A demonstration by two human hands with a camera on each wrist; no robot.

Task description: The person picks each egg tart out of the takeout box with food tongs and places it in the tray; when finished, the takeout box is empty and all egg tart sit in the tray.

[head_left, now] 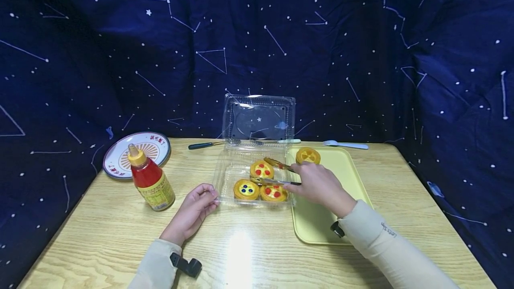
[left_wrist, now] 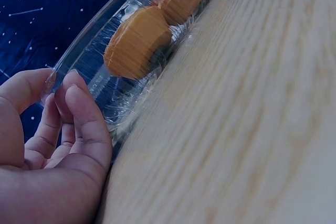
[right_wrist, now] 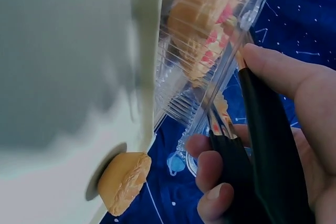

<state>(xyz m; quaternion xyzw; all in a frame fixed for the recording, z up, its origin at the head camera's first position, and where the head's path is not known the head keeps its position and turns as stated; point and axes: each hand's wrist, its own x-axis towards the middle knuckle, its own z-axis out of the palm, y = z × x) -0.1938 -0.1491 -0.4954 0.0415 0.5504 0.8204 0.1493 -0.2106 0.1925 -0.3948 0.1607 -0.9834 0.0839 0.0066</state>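
My left hand (head_left: 195, 211) pinches the front left corner of a clear plastic clamshell box (head_left: 225, 177), whose lid stands raised at the back. Inside are a tart with blue dots (head_left: 246, 189), a front tart with red pieces (head_left: 274, 193) and another red-topped tart (head_left: 262, 169) behind them. My right hand (head_left: 319, 186) grips black-handled tongs (right_wrist: 268, 145) with gold-coloured ends. In the head view the tong ends reach over the box, one on each side of the rear red-topped tart. A plain yellow tart (head_left: 308, 155) sits on the yellow tray (head_left: 317, 222), beyond my right hand.
To the left stand a red sauce bottle (head_left: 153, 179) with a yellow cap and a patterned plate (head_left: 116, 155). Along the back edge lie a dark-handled utensil (head_left: 202, 145), a pale-handled one (head_left: 291, 141) behind the box, and a light blue fork (head_left: 345, 145).
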